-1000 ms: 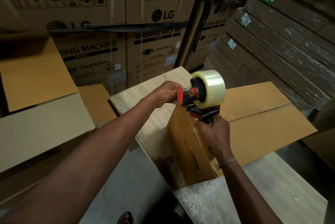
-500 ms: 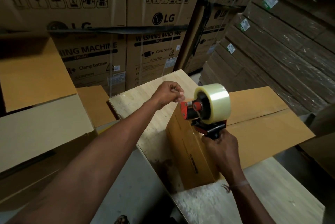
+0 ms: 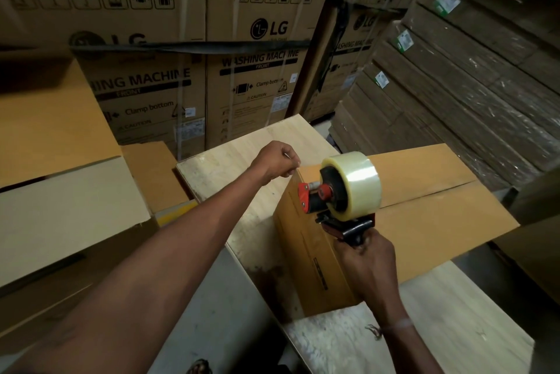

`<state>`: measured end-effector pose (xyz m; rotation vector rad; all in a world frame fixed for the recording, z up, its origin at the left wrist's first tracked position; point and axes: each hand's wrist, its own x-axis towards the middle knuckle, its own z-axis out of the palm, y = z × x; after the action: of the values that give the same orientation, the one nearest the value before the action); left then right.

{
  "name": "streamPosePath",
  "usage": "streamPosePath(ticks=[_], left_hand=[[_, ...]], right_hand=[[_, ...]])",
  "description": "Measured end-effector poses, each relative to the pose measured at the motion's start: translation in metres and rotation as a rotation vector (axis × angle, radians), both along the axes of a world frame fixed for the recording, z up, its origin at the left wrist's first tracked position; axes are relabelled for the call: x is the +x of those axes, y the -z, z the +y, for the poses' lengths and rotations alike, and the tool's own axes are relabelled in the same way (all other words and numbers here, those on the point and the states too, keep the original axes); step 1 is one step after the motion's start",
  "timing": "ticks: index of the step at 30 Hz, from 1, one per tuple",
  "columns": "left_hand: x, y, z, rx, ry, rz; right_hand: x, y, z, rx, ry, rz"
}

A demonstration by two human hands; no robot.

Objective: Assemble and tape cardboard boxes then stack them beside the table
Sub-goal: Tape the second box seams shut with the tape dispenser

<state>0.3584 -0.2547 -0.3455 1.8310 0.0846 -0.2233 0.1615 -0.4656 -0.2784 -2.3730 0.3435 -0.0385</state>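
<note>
A closed brown cardboard box (image 3: 430, 222) lies on the pale wooden table (image 3: 230, 161), its two top flaps meeting in a seam. My right hand (image 3: 365, 255) grips the handle of a red and black tape dispenser (image 3: 339, 201) loaded with a clear tape roll, held over the box's near-left end. My left hand (image 3: 277, 163) is curled at the box's far-left corner, fingertips pinched together as if on the clear tape end; the tape itself is too faint to make out.
Assembled boxes (image 3: 60, 191) stand stacked to the left of the table. Large LG washing machine cartons (image 3: 248, 55) form a wall behind. Wrapped bundles of flat cardboard (image 3: 454, 85) are stacked at the right. Grey floor (image 3: 218, 313) shows between table and left stack.
The dispenser and my right hand have moved toward me along the box. My left hand has let go of the dispenser's front and stayed at the far-left corner.
</note>
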Motion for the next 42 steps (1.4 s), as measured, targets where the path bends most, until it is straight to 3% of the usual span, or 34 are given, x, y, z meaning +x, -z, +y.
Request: streamPosePath(ticks=[12,13,17,19,21,27,34,42], left_hand=[[0.006,-0.011,0.000,0.039,-0.027,0.545],[0.005,-0.009,-0.001,0.041,-0.024,0.498],[-0.003,-0.005,-0.006,0.124,-0.065,0.019],[-0.012,-0.010,-0.006,0.081,-0.004,-0.066],[-0.020,-0.011,-0.004,0.184,0.106,-0.137],[-0.019,-0.015,-0.009,0.329,0.008,-0.244],[0.012,-0.022,-0.005,0.377,0.007,-0.201],[0.010,-0.016,0.001,0.235,0.105,-0.128]], right_hand=[[-0.003,0.000,0.003,0.014,-0.015,-0.003],[-0.002,0.001,0.003,0.013,-0.014,-0.001],[-0.001,0.003,0.002,-0.005,-0.010,-0.002],[0.001,0.004,0.002,-0.009,0.001,0.005],[0.003,0.005,0.001,-0.029,0.008,0.024],[0.014,0.011,0.005,-0.039,0.016,0.064],[0.040,0.005,0.028,0.023,0.027,0.081],[0.039,0.008,0.031,0.028,0.027,0.072]])
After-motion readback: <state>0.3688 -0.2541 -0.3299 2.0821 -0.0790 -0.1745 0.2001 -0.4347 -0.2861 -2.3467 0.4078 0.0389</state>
